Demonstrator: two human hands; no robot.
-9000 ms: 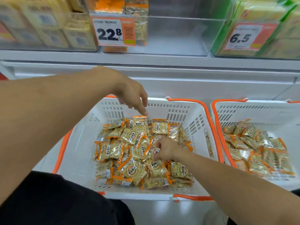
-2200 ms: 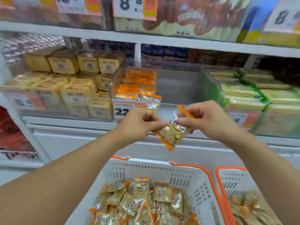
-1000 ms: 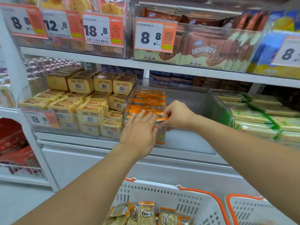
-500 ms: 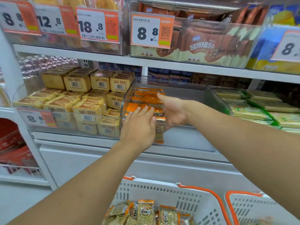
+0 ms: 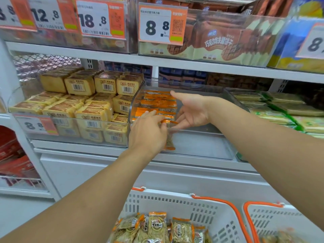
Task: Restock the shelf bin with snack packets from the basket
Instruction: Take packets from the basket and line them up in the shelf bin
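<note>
The left hand (image 5: 148,131) reaches to the front edge of the clear shelf bin (image 5: 201,137), back of the hand toward the camera, fingers stretched forward and resting against the front row of packets (image 5: 157,104); nothing is clasped in it. At its 3 o'clock, the right hand (image 5: 191,111) is inside the bin, palm turned leftward, thumb up toward 11 o'clock and fingers spread and relaxed, holding nothing, its fingertips just beside the orange edge of the nearest packet (image 5: 169,122). That packet stands upright against the bin's front wall, its lower end visible through the clear plastic below the left hand's knuckles. The orange-edged packets fill only the left part of the bin, in rows running back toward 12 o'clock; the right part is bare. At 9 o'clock of the bin sit stacked yellow cakes (image 5: 78,106) in a neighbouring bin, and at 3 o'clock lie green-trimmed packs (image 5: 280,109). Above, at 12 o'clock, a price tag (image 5: 162,25) reads 8.8. Down at 6 o'clock the white basket (image 5: 206,214) with orange handles holds more snack packets (image 5: 157,228), and a second basket (image 5: 280,220) touches it at 3 o'clock.
</note>
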